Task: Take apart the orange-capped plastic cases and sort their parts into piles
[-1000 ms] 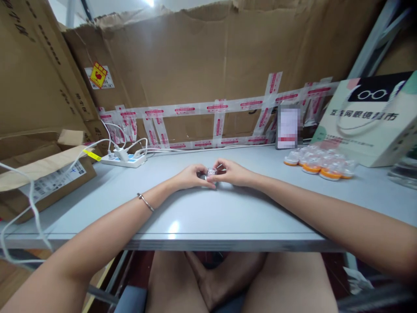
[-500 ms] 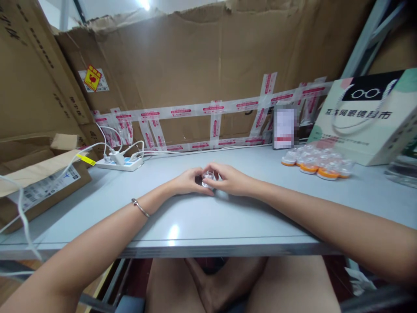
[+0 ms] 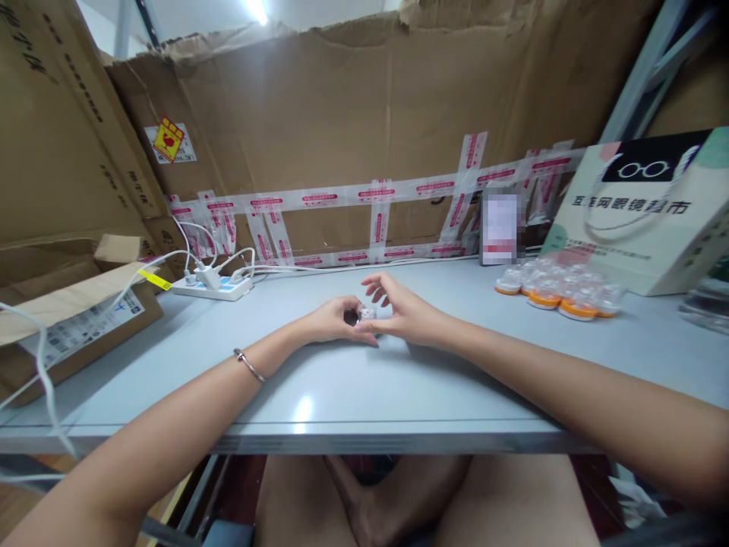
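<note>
My two hands meet at the middle of the grey table [image 3: 342,380]. Between them is a small clear plastic piece [image 3: 367,313]. My left hand [image 3: 333,320] is curled around its left side with the fingers closed on it. My right hand [image 3: 399,313] pinches it between thumb and forefinger, while the other fingers are lifted and spread. A thin metal bracelet [image 3: 249,365] sits on my left wrist.
A cluster of clear domed caps with orange bases [image 3: 561,287] lies at the right. Behind it stands a paper bag [image 3: 638,209]. A white power strip with cables [image 3: 213,285] and an open cardboard box [image 3: 68,311] are at the left. Taped cardboard walls the back.
My right hand's outer fingers have lifted and spread apart, where they were curled over the piece before. Both hands stay at the same spot.
</note>
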`<action>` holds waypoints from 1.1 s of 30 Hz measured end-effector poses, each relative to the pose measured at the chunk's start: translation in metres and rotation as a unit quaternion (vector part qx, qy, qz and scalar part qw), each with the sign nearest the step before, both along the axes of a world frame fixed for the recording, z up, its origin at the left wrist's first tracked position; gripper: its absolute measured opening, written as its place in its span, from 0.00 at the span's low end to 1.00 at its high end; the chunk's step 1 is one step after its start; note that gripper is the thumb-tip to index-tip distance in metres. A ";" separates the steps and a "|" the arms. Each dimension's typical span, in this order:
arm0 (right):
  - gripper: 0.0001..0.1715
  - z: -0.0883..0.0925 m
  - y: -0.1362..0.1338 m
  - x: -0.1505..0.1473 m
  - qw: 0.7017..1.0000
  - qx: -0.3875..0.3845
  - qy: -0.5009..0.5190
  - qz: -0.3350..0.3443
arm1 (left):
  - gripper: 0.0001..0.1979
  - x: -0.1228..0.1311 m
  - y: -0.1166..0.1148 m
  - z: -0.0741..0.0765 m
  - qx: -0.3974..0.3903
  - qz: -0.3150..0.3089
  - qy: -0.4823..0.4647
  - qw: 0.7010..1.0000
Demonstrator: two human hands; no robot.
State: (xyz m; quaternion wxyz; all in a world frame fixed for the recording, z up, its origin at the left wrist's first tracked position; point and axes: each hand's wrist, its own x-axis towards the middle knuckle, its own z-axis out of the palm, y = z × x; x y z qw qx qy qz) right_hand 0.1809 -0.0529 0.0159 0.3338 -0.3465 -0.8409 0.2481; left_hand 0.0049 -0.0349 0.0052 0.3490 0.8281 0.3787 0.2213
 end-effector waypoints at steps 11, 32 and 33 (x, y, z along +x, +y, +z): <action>0.19 0.000 0.006 0.003 0.998 0.004 -0.052 -0.036 | 0.20 0.000 0.001 0.000 0.009 0.010 0.006 1.000; 0.19 -0.001 0.006 0.000 0.995 0.064 0.018 0.076 | 0.20 -0.001 0.001 0.000 0.007 0.002 -0.004 1.000; 0.23 -0.002 0.007 0.000 0.996 0.069 0.020 0.057 | 0.20 -0.001 0.001 0.000 0.007 0.005 -0.002 1.000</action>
